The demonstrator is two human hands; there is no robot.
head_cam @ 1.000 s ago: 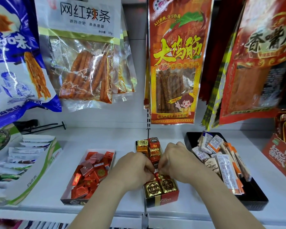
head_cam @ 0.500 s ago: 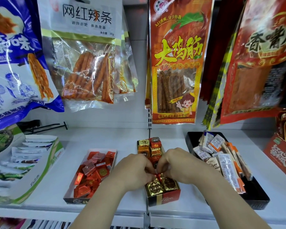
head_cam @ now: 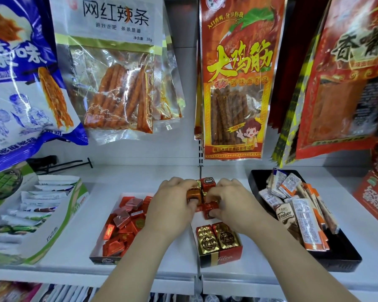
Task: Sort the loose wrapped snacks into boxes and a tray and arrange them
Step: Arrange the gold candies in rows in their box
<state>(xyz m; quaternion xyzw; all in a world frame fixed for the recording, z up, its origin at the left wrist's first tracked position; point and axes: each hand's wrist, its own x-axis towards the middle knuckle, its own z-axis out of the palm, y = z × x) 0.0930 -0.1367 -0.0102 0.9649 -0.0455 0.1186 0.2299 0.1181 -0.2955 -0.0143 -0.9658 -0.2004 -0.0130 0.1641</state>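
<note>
We see the middle box [head_cam: 220, 257] with its front wall close to the front edge of the shelf [head_cam: 74, 243]. Left of the middle box and just apart from it lies the left box [head_cam: 105, 260] of flat red squares. Right of it stands the black tray [head_cam: 336, 256] of bars. Our forearms cross both narrow gaps. Behind the middle box bare shelf runs to the back wall, and an orange bag [head_cam: 234, 83] hangs over that stretch. Far left of the middle box a green box [head_cam: 59, 216] reaches toward the shelf edge.

Both grips are over the back half of the middle box. The left grip [head_cam: 175, 205] has its fingers curled round an orange cube [head_cam: 193, 194]. The right grip [head_cam: 234, 203] pinches a red cube [head_cam: 210, 209], just beside the orange one and a little nearer us. Two gold cubes [head_cam: 218, 238] fill the front of the middle box, uncovered, just in front of both grips.
</note>
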